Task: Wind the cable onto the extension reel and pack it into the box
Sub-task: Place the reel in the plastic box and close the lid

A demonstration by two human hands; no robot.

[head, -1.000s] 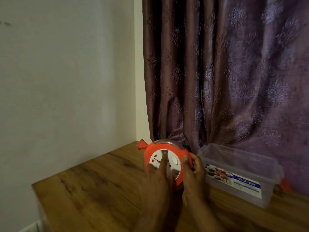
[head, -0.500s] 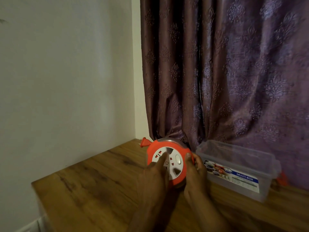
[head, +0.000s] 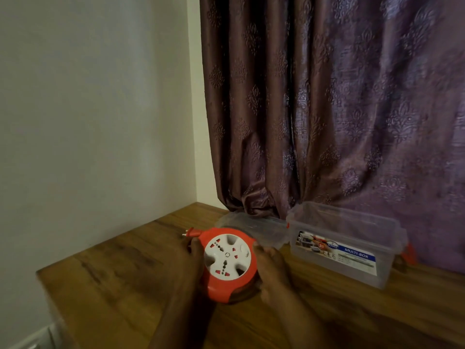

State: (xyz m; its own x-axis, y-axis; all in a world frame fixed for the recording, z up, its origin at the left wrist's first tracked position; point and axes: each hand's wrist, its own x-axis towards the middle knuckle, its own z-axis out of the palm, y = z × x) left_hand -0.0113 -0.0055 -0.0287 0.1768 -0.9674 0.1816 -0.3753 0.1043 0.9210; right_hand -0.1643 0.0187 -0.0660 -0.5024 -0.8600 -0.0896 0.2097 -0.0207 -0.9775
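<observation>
Near the back left corner of the desk [head: 105, 293] we hold the extension reel [head: 227, 264] between both hands, its white socket face turned up to us. Our left hand [head: 186, 267] curls round the reel's left side, just below the orange plug [head: 192, 233] that sticks out there. Our right hand [head: 273, 269] grips the right side with bent fingers. The cable seems wound already; we see no loose length. Behind the reel a clear lid [head: 254, 226] lies flat near the back edge, and to the right stands the open box [head: 344, 244], close to the curtain [head: 327, 109]. We think the risk now is the plug: if it swings free it may catch the box rim, or the reel may enter tilted and jam.
</observation>
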